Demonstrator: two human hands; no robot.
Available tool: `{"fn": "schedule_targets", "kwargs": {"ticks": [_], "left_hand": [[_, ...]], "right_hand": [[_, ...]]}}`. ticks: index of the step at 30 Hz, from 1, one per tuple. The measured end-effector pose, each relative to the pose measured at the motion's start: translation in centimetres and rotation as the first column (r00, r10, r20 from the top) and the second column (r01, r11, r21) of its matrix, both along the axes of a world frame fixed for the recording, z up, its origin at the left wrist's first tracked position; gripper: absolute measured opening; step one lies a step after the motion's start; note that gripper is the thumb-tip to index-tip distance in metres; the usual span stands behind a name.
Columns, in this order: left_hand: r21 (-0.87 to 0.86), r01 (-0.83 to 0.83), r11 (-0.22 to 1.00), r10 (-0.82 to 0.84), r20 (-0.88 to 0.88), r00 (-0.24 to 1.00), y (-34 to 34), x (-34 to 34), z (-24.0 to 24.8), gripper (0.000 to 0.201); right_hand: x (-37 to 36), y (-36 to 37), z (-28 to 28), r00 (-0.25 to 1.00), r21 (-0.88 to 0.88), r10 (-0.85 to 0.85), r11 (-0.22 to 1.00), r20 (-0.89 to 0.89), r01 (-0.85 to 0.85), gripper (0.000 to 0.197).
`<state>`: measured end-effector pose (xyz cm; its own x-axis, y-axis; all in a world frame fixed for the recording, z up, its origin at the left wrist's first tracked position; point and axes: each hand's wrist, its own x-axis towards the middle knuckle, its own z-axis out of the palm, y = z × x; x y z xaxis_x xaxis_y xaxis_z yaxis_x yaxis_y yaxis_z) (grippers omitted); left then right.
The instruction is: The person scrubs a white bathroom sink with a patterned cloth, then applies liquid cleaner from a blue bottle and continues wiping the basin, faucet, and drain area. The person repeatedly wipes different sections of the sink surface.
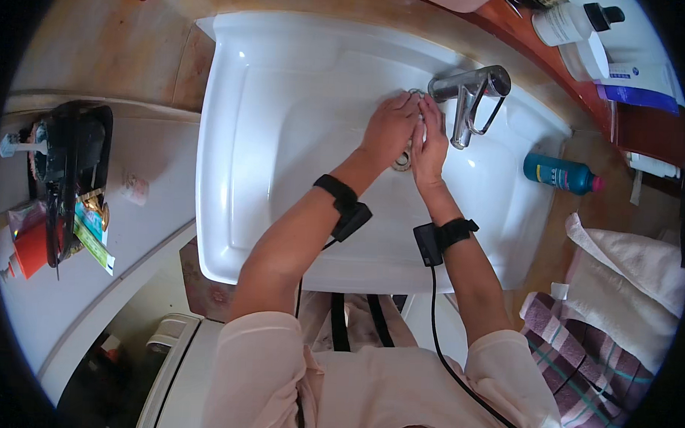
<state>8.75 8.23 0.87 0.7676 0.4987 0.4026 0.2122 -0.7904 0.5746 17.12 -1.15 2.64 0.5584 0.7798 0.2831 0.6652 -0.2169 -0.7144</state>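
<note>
The left hand (391,127) and right hand (433,142) are pressed together inside the white washbasin (300,144), just beside the chrome faucet (456,87) and partly above the drain (402,162); whether anything lies between the palms cannot be told. The work at the washbasin looks under way rather than finished, but how much is left is unclear.

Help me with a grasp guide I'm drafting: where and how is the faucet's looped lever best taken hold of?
Probably by the near end of the looped lever, coming from the person's side with the right hand. The loop extends toward the person, and its open middle should let a finger hook in; the spout sits just left.
</note>
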Motion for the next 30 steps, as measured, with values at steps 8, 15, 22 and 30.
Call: {"fn": "schedule_targets", "kwargs": {"ticks": [8,15,22,30], "left_hand": [[0.127,-0.218,0.968,0.225,-0.046,0.973,5.6,-10.0,0.0,0.033],[0.089,-0.142,0.986,0.146,-0.037,0.989,3.8,-6.6,-0.8,0.033],[0.257,-0.012,0.966,0.001,0.042,0.999,-1.1,1.4,-1.0,0.035],[-0.184,-0.245,0.952,0.253,0.024,0.967,5.1,-8.7,0.6,0.031]], "right_hand": [[-6.3,4.7,-0.3,0.920,-0.195,0.286,0.951,0.267,-0.239,0.059],[-3.2,0.6,-2.1,0.905,-0.209,0.284,0.952,0.316,-0.225,0.060],[7.9,-7.7,0.8,0.878,0.064,0.037,0.995,0.478,-0.076,0.033],[13.3,-6.0,-1.7,0.892,-0.210,-0.026,0.969,0.452,0.134,0.048]]}}
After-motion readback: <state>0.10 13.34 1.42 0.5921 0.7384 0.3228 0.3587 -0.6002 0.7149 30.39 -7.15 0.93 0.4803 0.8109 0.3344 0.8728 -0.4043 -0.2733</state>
